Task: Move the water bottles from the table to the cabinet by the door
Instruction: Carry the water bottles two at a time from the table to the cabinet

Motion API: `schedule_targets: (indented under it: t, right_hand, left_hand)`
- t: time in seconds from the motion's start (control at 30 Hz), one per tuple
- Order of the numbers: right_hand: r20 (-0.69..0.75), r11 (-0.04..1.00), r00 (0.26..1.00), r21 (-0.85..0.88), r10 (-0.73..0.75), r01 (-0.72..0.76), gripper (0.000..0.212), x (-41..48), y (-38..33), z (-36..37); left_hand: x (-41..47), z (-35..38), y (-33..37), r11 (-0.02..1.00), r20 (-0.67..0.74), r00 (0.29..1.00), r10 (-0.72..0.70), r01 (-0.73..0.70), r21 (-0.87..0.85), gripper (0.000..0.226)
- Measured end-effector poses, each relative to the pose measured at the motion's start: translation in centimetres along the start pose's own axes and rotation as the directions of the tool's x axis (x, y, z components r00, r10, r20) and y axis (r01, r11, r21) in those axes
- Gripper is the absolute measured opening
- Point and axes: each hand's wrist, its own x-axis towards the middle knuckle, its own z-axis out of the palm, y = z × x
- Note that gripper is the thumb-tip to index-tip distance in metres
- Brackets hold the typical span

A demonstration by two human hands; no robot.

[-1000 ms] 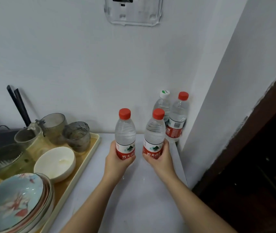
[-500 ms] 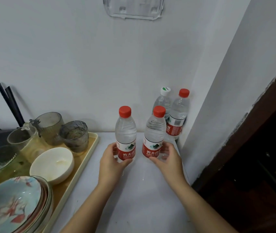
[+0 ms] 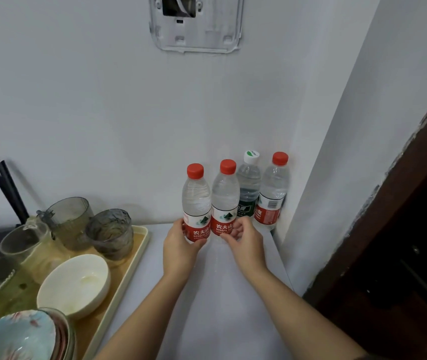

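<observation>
Four water bottles stand in a row at the back right corner of the white cabinet top (image 3: 220, 307). My left hand (image 3: 181, 245) is wrapped around the label of the leftmost red-capped bottle (image 3: 196, 201). A second red-capped bottle (image 3: 224, 198) stands touching it. My right hand (image 3: 246, 242) sits at this bottle's base with fingers loosely curled and apart, only the thumb touching it. Behind to the right are a white-capped bottle with a dark green label (image 3: 248, 183) and a third red-capped bottle (image 3: 273, 193) against the wall.
A beige tray (image 3: 121, 289) on the left holds a white bowl (image 3: 74, 284), grey glasses (image 3: 109, 233) and stacked patterned plates (image 3: 17, 339). A dark wooden door frame (image 3: 389, 229) borders the right wall. A plastic bracket (image 3: 196, 24) hangs on the wall above.
Both held bottles came down onto the cabinet top and moved back beside the two at the wall. My right hand loosened off its bottle; my left hand still grips.
</observation>
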Motion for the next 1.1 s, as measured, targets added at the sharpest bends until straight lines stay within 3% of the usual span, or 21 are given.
schedule_targets:
  t: [0.4, 0.8, 0.97, 1.1]
  right_hand:
    - [-0.030, 0.988, 1.000, -0.155, 0.002, -0.006, 0.030, 2.8, -0.5, 2.6]
    - [-0.043, 0.950, 0.995, -0.304, -0.092, 0.074, 0.025, 3.0, -0.8, 2.2]
    - [-0.015, 0.945, 0.997, -0.319, -0.075, 0.066, 0.024, 2.7, -1.2, 2.0]
    - [0.101, 0.931, 0.993, -0.354, -0.059, 0.091, 0.033, 1.8, -1.2, 0.1]
  left_hand:
    - [3.9, 0.6, 0.4, 0.999, -0.031, 0.998, -0.046, 0.046, 0.007, 0.054]
    - [4.3, 0.9, 0.4, 0.999, -0.037, 0.999, -0.033, 0.033, 0.023, 0.048]
    - [4.4, 0.8, 0.4, 0.999, -0.012, 0.999, -0.047, 0.048, 0.014, 0.054]
    - [3.2, 0.2, -0.1, 0.994, 0.096, 0.994, -0.054, 0.045, 0.099, 0.087]
